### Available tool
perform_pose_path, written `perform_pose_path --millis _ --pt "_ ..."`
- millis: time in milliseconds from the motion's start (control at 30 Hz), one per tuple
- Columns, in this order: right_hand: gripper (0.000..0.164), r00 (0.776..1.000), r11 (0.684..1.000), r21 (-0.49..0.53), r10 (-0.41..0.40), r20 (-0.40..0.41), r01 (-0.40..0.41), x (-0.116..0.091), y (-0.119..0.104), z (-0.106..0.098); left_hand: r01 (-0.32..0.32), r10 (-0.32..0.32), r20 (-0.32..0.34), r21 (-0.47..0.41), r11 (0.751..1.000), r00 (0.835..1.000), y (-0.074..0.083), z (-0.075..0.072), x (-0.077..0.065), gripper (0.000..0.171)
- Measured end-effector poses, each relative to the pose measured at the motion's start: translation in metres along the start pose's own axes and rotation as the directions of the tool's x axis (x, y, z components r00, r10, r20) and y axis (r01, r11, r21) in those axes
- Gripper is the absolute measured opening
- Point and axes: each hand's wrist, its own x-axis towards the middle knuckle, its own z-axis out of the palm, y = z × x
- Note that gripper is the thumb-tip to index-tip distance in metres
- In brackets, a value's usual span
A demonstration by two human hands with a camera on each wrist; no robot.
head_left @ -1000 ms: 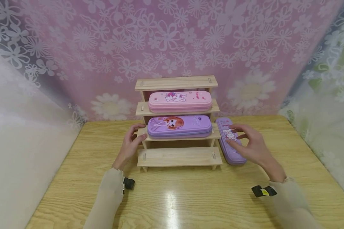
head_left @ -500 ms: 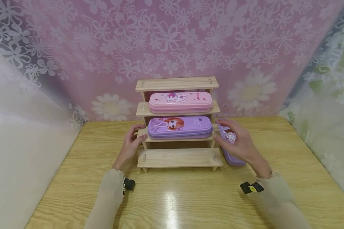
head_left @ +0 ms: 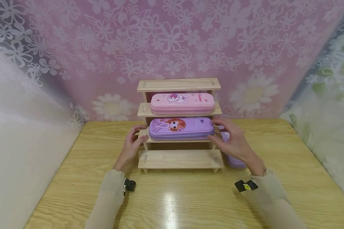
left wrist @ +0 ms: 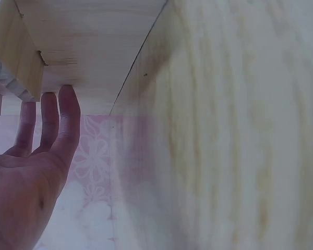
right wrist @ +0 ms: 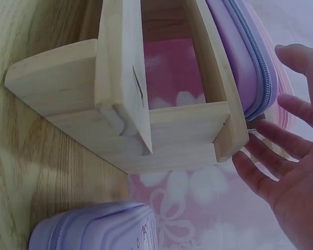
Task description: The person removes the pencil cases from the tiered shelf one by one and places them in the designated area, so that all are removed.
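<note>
A purple pencil case [head_left: 179, 125] with a girl printed on its lid lies lengthwise on the second step of a tiered wooden stand [head_left: 180, 159]. My left hand [head_left: 129, 144] holds the left end of that step, thumb along the front and fingers behind; in the left wrist view its fingertips reach the stand's side panel. At the right end of this case is my right hand [head_left: 236, 143], thumb in front and fingers behind, spread round the corner. The right wrist view shows its fingers extended beside the case's blue zip [right wrist: 258, 62].
On the step above lies a pink pencil case [head_left: 183, 103] with a rabbit print. Another purple pencil case [head_left: 236, 160] lies on the table [head_left: 189, 194] right of the stand, partly behind my right hand. A flowered curtain [head_left: 172, 41] hangs behind.
My right hand has moved left from above the purple case on the table to the right end of the girl-print case. The left hand has stayed at the stand.
</note>
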Motion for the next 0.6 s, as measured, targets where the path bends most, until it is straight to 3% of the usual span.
perform_pose_path --millis 333,500,600 --pt "0.054 0.996 0.996 -0.054 0.078 0.031 -0.076 -0.0014 0.0006 0.0060 0.009 -0.009 -0.006 0.000 1.000 1.000 -0.0019 0.0023 -0.0007 0.038" --pt "0.045 0.996 0.996 -0.024 0.090 0.009 -0.090 -0.0026 -0.0007 0.0069 0.013 -0.013 -0.009 -0.011 1.000 1.000 -0.0027 0.0024 -0.0002 0.038" --pt "0.048 0.996 0.996 -0.015 0.091 0.017 -0.091 -0.0021 -0.0014 0.0074 0.015 -0.015 -0.007 -0.016 1.000 1.000 -0.0033 0.0020 0.0000 0.038"
